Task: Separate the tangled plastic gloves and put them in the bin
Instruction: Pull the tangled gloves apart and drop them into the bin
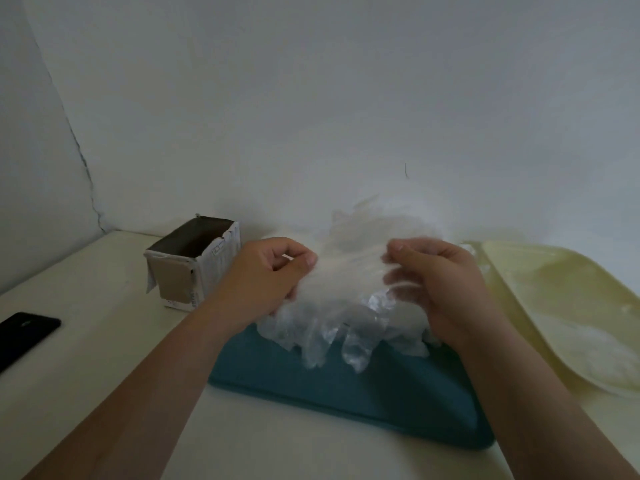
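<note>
We hold the tangled plastic gloves [346, 292] between both hands, lifted just above the far part of a teal tray [363, 389] that lies in the middle of the tabletop [86, 358]. The left hand [273, 271] pinches the left edge of the bundle, its thumb pressed against curled fingers. The right hand [440, 282] grips the right side, fingers curled into the clear film so that some show through it. The upper part of the bundle is blurred. Its lower part hangs down in crinkled glove fingers that reach the teal tray's surface.

To the left and a little farther off stands an open cardboard box [194, 261], upright, its inside dark; it is near the left hand but apart from it. At the far left edge of the view a black phone [27, 332] lies flat on the tabletop. To the right, just beside the teal tray, lies a pale yellow tray [512, 271] with a thin translucent film resting in it; we cannot tell whether this is a glove. A plain white wall [311, 98] rises behind the tabletop.
</note>
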